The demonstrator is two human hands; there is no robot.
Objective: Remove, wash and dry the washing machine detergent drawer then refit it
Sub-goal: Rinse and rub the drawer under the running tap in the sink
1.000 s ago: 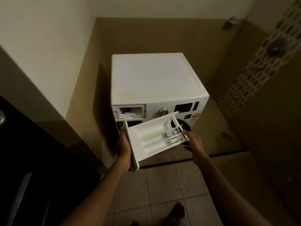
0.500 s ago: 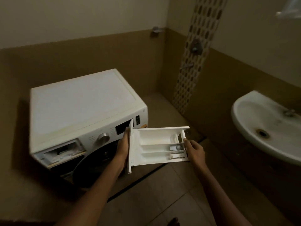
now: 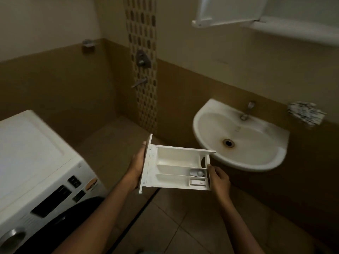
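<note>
The white detergent drawer (image 3: 176,169) is out of the machine and held level in mid-air between both hands, compartments facing up. My left hand (image 3: 136,166) grips its front panel on the left. Its rear end on the right is pinched by my right hand (image 3: 218,178). The white washing machine (image 3: 34,162) stands at the lower left; its drawer slot is out of frame. A white wall-mounted sink (image 3: 271,158) with a tap (image 3: 246,110) hangs just beyond the drawer's right end.
A shower valve (image 3: 143,58) and spout (image 3: 139,82) sit on the patterned tile strip in the corner. A white cabinet door (image 3: 225,13) hangs open above the sink. A patterned cloth or holder (image 3: 305,112) is on the wall right of the tap. Tiled floor lies below.
The view has swung right from the washing machine toward the sink. Both hands have carried the drawer along, and it now sits level next to the sink's front rim.
</note>
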